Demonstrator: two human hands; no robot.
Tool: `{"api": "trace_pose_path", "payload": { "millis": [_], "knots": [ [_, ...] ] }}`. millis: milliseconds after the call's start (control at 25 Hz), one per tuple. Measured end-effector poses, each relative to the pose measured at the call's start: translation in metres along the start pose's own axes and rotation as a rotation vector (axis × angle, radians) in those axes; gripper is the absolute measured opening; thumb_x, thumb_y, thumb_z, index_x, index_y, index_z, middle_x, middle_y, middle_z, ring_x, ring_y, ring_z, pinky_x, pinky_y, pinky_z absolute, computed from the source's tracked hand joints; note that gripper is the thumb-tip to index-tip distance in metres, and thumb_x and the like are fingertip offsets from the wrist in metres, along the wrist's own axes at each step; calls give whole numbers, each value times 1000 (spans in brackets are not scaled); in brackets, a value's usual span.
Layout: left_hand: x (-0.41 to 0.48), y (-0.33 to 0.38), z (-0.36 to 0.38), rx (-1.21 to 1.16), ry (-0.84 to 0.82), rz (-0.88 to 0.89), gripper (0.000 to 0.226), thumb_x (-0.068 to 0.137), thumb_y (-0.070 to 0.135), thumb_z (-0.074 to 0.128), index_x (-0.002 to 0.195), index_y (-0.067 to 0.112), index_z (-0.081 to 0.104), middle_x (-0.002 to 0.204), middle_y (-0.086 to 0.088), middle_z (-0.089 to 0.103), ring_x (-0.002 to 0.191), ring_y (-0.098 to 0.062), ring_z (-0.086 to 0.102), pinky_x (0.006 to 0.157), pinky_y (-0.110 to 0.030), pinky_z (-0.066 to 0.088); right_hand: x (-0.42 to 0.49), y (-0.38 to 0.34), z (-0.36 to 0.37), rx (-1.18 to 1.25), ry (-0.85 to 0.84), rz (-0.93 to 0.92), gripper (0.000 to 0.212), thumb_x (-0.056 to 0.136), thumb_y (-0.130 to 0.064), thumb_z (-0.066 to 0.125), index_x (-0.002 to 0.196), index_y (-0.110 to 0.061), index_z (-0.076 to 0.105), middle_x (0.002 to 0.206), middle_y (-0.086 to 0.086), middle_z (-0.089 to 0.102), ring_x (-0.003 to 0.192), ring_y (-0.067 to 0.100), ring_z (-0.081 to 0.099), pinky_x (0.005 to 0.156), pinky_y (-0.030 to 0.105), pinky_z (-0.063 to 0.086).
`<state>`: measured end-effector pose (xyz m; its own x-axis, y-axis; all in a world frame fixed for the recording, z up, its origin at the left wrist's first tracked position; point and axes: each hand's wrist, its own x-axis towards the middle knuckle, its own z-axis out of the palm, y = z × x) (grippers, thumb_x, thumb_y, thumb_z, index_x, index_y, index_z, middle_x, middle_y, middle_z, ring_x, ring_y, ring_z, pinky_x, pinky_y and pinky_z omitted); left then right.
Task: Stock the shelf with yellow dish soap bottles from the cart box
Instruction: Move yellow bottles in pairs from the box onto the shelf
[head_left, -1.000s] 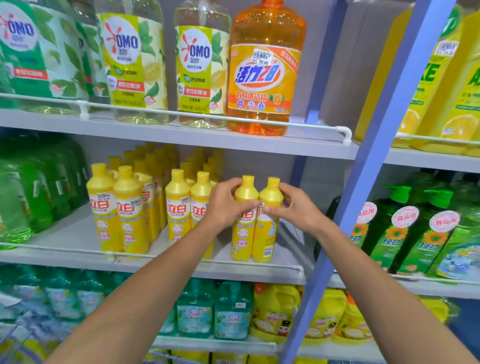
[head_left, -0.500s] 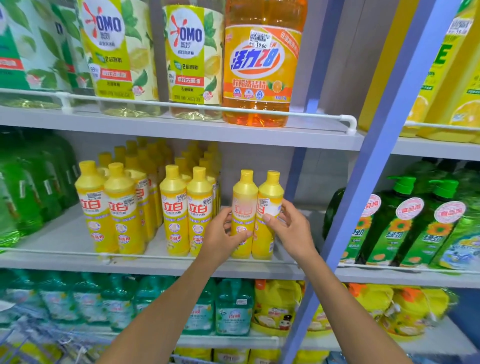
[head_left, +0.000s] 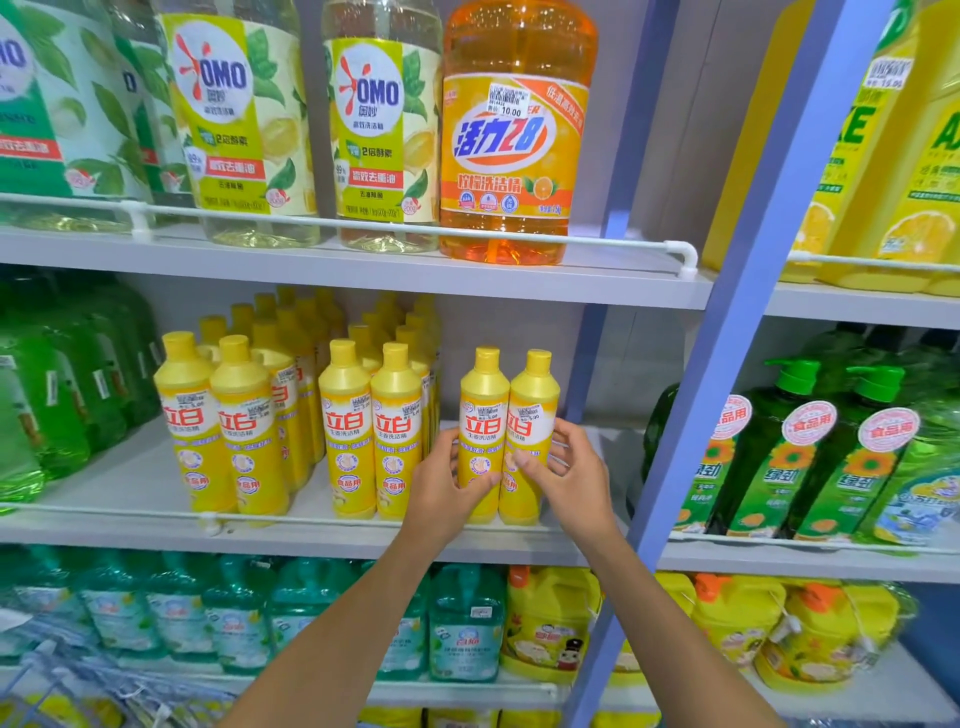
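Observation:
Two yellow dish soap bottles stand upright side by side at the front of the middle shelf (head_left: 130, 483). My left hand (head_left: 445, 480) is wrapped around the lower body of the left bottle (head_left: 483, 410). My right hand (head_left: 571, 467) grips the lower body of the right bottle (head_left: 532, 410), thumb on its label. To their left stand two rows of the same yellow bottles (head_left: 345, 415), several deep, reaching back into the shelf. The cart box is not visible.
A white rail (head_left: 104, 506) runs along the shelf front. A blue upright post (head_left: 737, 322) stands right of my hands. Large bottles fill the upper shelf (head_left: 363, 270); green bottles (head_left: 810, 452) sit at right and far left. A wire cart corner (head_left: 62, 691) shows bottom left.
My hands slid from the bottle necks down to the lower bodies. The two bottles now stand on the shelf, labels facing front.

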<state>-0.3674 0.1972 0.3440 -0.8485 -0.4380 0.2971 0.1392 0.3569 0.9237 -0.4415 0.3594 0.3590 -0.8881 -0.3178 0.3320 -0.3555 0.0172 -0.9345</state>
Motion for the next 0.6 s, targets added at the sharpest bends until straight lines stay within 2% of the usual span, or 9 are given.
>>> {"api": "trace_pose_path", "payload": {
  "millis": [160, 280, 400, 600],
  "knots": [
    [0, 1, 0, 33, -9, -20, 64, 78, 20, 85, 133, 19, 51, 115, 12, 63, 98, 6, 61, 81, -11, 52, -1, 0, -11, -28, -119, -32, 56, 92, -20, 74, 144, -16, 53, 130, -7, 68, 117, 3, 66, 93, 19, 55],
    [0, 2, 1, 31, 2, -32, 66, 77, 20, 86, 134, 17, 52, 115, 9, 64, 103, -5, 64, 83, -16, 54, -4, 7, -4, -52, -82, -6, 64, 85, -25, 82, 141, -18, 53, 130, -8, 68, 117, 3, 65, 97, 24, 56],
    [0, 4, 1, 38, 17, -41, 65, 77, 17, 86, 133, 17, 52, 110, 12, 62, 97, 0, 61, 75, -9, 50, -5, 15, 0, -100, -10, -7, 70, 76, -29, 89, 136, -18, 56, 126, -9, 69, 112, 1, 67, 96, 28, 57],
    [2, 5, 5, 51, 48, -46, 66, 76, 18, 87, 133, 15, 53, 110, 10, 62, 99, -6, 61, 78, -12, 49, -2, 14, -9, -115, -91, 5, 66, 81, -23, 85, 139, -16, 55, 126, -7, 70, 114, 4, 68, 99, 29, 56]
  ]
}}
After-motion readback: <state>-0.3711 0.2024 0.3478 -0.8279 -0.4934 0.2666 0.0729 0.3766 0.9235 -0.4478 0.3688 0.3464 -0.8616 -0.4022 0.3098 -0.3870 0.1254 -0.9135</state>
